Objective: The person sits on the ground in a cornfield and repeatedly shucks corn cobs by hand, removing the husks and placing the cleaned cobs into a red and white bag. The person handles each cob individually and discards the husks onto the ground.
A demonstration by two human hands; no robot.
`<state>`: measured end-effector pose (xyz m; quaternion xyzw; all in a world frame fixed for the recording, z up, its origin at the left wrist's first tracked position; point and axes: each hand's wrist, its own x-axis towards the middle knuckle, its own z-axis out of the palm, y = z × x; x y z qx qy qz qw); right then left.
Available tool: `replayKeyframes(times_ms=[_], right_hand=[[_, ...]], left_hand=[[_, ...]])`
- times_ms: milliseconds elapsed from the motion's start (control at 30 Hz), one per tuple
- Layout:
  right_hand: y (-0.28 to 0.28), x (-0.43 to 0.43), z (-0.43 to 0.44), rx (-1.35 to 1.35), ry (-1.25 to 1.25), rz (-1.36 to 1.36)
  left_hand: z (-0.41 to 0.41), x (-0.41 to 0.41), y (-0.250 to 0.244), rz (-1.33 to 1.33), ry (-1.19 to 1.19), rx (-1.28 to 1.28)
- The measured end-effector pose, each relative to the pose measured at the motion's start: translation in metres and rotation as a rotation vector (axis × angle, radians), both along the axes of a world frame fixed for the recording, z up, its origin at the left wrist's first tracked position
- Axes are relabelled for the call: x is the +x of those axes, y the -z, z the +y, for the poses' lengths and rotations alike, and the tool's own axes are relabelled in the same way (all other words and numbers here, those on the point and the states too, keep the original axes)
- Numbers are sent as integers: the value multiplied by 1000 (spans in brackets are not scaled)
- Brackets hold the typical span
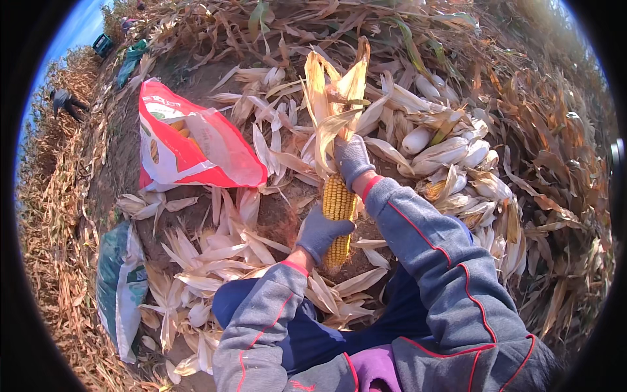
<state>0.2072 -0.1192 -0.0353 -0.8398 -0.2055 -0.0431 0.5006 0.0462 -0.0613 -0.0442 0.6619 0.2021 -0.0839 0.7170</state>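
A yellow ear of corn (pixel 339 198) is held between my hands, its kernels bare and its tip pointing down toward my lap. My left hand (pixel 321 232), in a grey glove, wraps around the lower part of the cob. My gloved right hand (pixel 353 158) grips the base, where the dry husk (pixel 338 98) is peeled back and stands up beyond my fingers. To the left, an open red and white woven sack (pixel 228 142) lies with several yellow ears visible inside.
A heap of ears in pale husks (pixel 455 152) lies at right. Loose husks (pixel 215 250) litter the soil around my legs. A green and white sack (pixel 120 289) is at lower left. Dry stalks (pixel 553 181) line the right side. Far left, a person (pixel 69 104) bends over.
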Motion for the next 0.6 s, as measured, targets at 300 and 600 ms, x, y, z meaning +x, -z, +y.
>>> replayKeyframes(times_ms=[300, 600], right_hand=[[35, 29, 5, 122, -58, 213], [30, 36, -19, 193, -97, 549]], left_hand=[[-2, 0, -10, 77, -52, -292], [30, 15, 9, 188, -291, -98]])
